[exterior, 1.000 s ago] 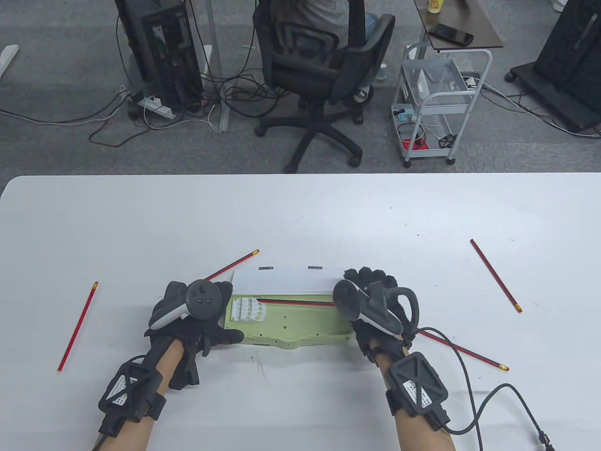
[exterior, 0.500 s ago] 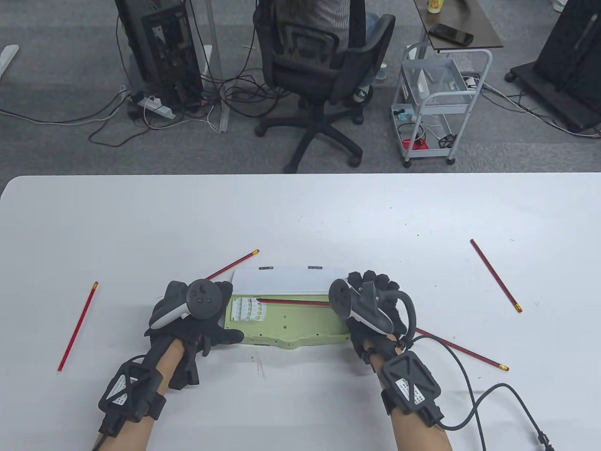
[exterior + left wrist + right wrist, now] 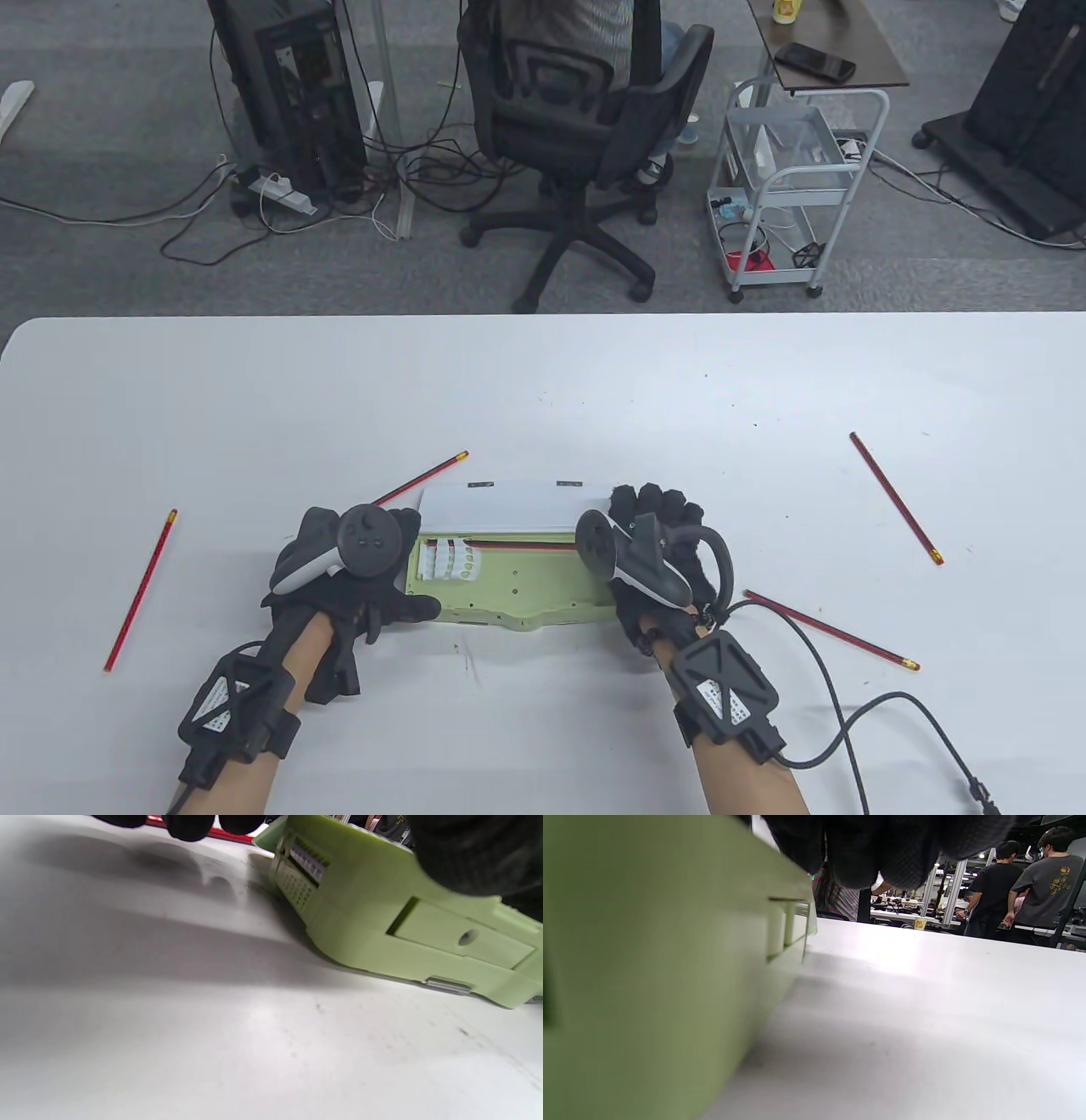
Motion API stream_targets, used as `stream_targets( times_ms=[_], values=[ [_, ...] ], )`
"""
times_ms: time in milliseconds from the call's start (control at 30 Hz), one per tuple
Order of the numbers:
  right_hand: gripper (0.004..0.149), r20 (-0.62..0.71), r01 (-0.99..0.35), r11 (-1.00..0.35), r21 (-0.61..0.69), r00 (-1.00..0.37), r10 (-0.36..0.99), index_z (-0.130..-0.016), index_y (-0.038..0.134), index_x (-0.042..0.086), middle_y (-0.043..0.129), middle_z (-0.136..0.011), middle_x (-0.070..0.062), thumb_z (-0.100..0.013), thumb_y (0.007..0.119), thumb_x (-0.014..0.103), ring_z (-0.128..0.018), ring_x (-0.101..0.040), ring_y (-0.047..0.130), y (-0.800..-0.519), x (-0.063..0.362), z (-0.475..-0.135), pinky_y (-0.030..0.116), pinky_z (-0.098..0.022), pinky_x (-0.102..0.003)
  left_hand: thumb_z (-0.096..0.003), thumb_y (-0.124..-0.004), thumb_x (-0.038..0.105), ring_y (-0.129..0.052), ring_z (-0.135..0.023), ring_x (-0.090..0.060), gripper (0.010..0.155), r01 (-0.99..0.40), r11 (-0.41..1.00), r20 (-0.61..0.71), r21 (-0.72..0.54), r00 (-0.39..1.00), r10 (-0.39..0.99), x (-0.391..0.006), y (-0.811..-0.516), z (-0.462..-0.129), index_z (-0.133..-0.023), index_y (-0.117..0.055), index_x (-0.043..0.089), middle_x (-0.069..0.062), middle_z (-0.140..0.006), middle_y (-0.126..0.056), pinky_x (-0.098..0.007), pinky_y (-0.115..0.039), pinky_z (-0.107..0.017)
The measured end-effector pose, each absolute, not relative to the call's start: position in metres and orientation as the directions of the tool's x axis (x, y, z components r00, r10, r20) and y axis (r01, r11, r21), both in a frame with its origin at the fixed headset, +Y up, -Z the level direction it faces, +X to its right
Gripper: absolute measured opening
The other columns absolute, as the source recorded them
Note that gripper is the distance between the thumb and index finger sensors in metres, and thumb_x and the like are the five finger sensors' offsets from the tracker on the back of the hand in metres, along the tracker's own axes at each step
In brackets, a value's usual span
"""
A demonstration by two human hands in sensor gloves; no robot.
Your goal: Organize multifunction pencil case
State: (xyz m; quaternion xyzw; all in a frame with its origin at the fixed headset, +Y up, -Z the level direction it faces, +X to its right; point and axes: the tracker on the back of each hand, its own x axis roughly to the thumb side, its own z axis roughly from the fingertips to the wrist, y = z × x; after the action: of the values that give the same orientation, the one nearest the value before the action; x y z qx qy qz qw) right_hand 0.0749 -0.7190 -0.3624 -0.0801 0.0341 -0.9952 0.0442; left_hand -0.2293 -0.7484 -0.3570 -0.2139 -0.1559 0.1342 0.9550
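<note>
so nearest to me are my two forearms with the strapped sensor boxes, and the black cable [image 3: 836,739] trailing off my right wrist across the white table [image 3: 543,373]. my left hand [image 3: 348,577] sits at the left end of the green pencil case [image 3: 526,590], thumb lying out along its near edge and touching it; the other fingertips [image 3: 188,823] hang just over the table past that end, so i'd call that hand relaxed, not gripping. my right hand [image 3: 657,552] is over the right end of the case, fingers curled down at the far right corner, but the tracker covers most of it and the right wrist view is just blurry green wall and glove, so i honestly can't tell if it's pinching anything. the case lies open in front of me, white lid [image 3: 509,507] flipped up at the back, a white ridged insert [image 3: 448,562] at its left end and one red pencil [image 3: 517,543] lying along the back of the tray. loose pencils around it: one just right of my right hand [image 3: 831,631], one poking out behind the lid's left corner [image 3: 422,480], one well off to the left [image 3: 141,589], one well off to the right [image 3: 896,497]. past the table edge there's a black office chair [image 3: 577,127] and a white cart [image 3: 793,187].
</note>
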Motion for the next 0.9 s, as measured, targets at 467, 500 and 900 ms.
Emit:
stream_targets(
  times_ms=[467, 500, 900],
  values=[
    [0.065, 0.129, -0.008, -0.998, -0.060, -0.992, 0.000, -0.106, 0.059, 0.004, 0.061, -0.105, -0.033, -0.054, 0.067, 0.042, -0.093, -0.060, 0.067, -0.699, 0.113, -0.354, 0.060, -0.068, -0.070, -0.0293, -0.077, 0.067, -0.046, -0.111, -0.049, 0.112, -0.186, 0.873, 0.241, -0.451, 0.916, 0.320, -0.229, -0.748, -0.357, -0.112, -0.023, 0.014, -0.018, -0.123, -0.034, -0.073, -0.048, -0.072],
    [0.065, 0.128, -0.006, -0.999, -0.049, -0.992, 0.000, -0.106, 0.060, 0.004, 0.061, -0.105, -0.033, -0.054, 0.067, 0.042, -0.093, -0.060, 0.067, -0.695, 0.122, -0.352, 0.060, -0.068, -0.070, -0.0292, -0.077, 0.067, -0.046, -0.111, -0.049, 0.113, -0.185, 0.873, 0.241, -0.450, 0.917, 0.319, -0.229, -0.748, -0.357, -0.112, -0.023, 0.014, -0.018, -0.123, -0.034, -0.073, -0.048, -0.072],
    [0.063, 0.003, 0.128, -0.987, 0.096, -0.992, -0.129, -0.103, 0.065, 0.007, 0.066, -0.103, -0.030, -0.052, 0.073, 0.043, -0.092, -0.057, 0.071, -0.682, 0.238, -0.306, 0.063, -0.068, -0.068, -0.0291, -0.077, 0.067, -0.046, -0.111, -0.049, 0.113, -0.185, 0.873, 0.240, -0.452, 0.917, 0.319, -0.230, -0.748, -0.357, -0.112, -0.023, 0.015, -0.018, -0.123, -0.034, -0.073, -0.048, -0.072]
  ],
)
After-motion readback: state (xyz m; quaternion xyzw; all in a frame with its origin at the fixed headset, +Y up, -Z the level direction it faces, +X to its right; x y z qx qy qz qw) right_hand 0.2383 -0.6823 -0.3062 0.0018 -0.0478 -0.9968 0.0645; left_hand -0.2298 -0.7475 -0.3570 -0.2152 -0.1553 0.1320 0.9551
